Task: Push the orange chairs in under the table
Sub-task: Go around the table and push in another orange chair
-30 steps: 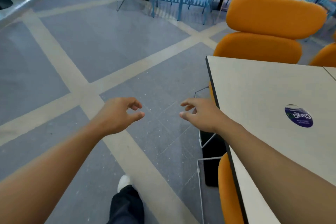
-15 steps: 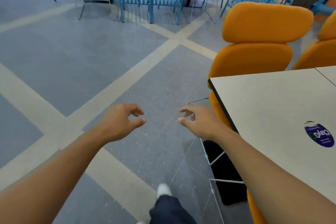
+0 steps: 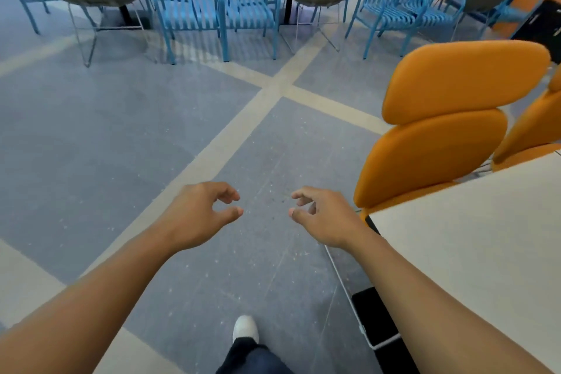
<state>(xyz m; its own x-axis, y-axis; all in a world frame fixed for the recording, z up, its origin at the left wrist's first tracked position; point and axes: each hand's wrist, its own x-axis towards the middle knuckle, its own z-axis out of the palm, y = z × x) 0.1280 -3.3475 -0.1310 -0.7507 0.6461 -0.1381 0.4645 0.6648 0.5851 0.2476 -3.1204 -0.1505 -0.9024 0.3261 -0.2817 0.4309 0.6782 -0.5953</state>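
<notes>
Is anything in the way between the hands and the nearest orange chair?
Nothing visible is. Only grey floor lies between the right hand and the orange padded chair beside the pale table. The left hand is farther off. Both hands hold nothing.

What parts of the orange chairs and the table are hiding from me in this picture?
All from the head view:
- The nearest orange chair: its seat is mostly hidden behind the table.
- The second orange chair: cut off by the right edge of the picture.
- The table: it runs past the right and bottom edges, and its own top hides what is underneath.
</notes>
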